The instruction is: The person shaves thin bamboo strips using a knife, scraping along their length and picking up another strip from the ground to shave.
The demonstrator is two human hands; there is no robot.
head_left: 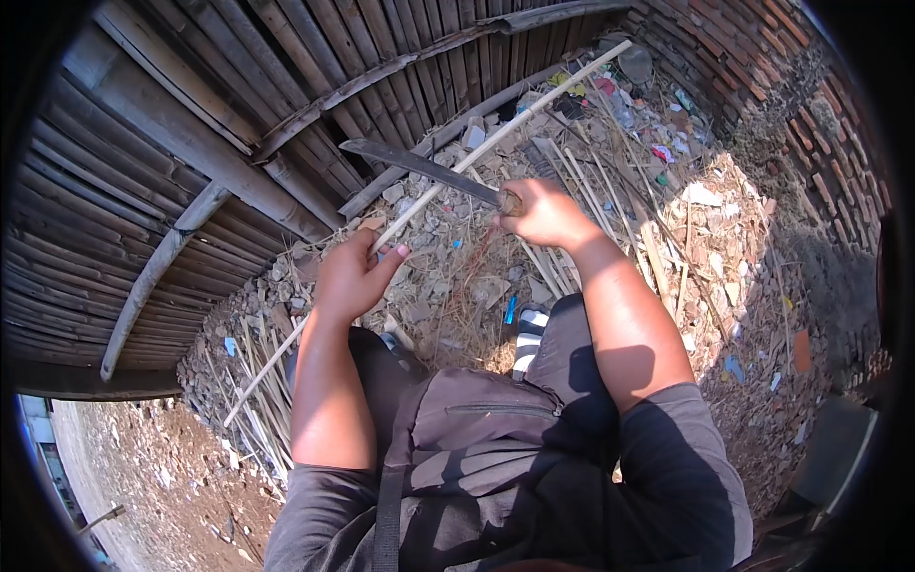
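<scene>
A long, pale bamboo stick [515, 121] runs diagonally from the upper right down past my left hand [351, 275], whose fingers are wrapped round it. Its lower end shows beyond my left wrist, near the ground. My right hand [545, 212] grips the handle of a machete [429, 170]. The dark, worn blade points to the left and crosses the stick, ahead of my left hand. Whether blade and stick touch, I cannot tell.
A bamboo slat wall [124, 191] rises at the left, a brick wall [734, 57] at the upper right. Rubble and litter [658, 124] cover the ground. Split bamboo sticks [257, 391] lie at the lower left, others beyond my right hand. A black bag [477, 410] rests against my body.
</scene>
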